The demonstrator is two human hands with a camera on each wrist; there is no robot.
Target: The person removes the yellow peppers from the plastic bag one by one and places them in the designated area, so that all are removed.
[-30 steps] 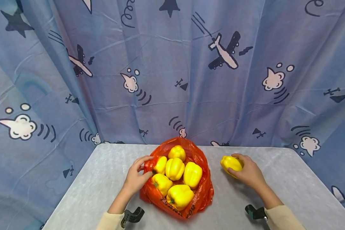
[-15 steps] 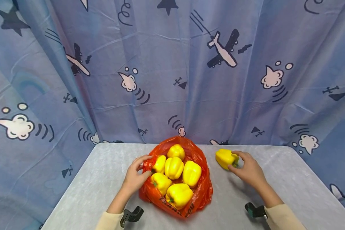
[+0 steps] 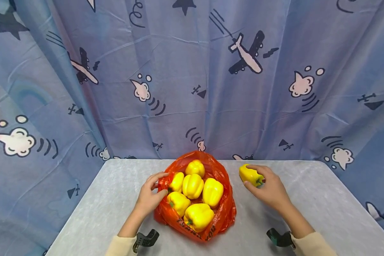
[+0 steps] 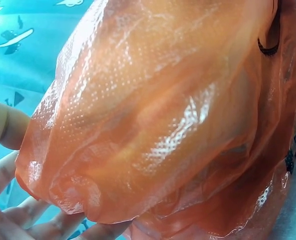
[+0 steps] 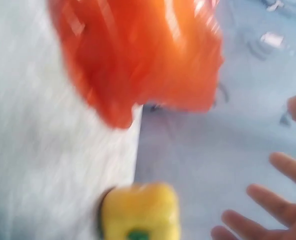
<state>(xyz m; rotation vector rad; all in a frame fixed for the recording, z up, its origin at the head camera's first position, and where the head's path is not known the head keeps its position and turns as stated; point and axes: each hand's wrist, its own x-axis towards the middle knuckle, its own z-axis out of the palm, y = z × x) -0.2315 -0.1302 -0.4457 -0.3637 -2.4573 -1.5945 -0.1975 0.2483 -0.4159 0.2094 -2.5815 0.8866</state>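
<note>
In the head view an orange-red plastic bag stands open on the table, with several yellow bell peppers inside. My left hand holds the bag's left rim between thumb and fingers. The left wrist view is mostly filled by the bag's thin crinkled side. Right of the bag, a single yellow bell pepper lies on the table, its green stem towards my right hand. That hand hovers over the pepper's near right side. Spread fingers show apart from the pepper in the right wrist view.
The grey-white table reaches back to a blue curtain printed with planes and clouds. Dark camera mounts sit at both wrists.
My right hand has carried the single pepper a little left and back, let go of it on the table, and shifted slightly left. The left hand stays at the bag's rim.
</note>
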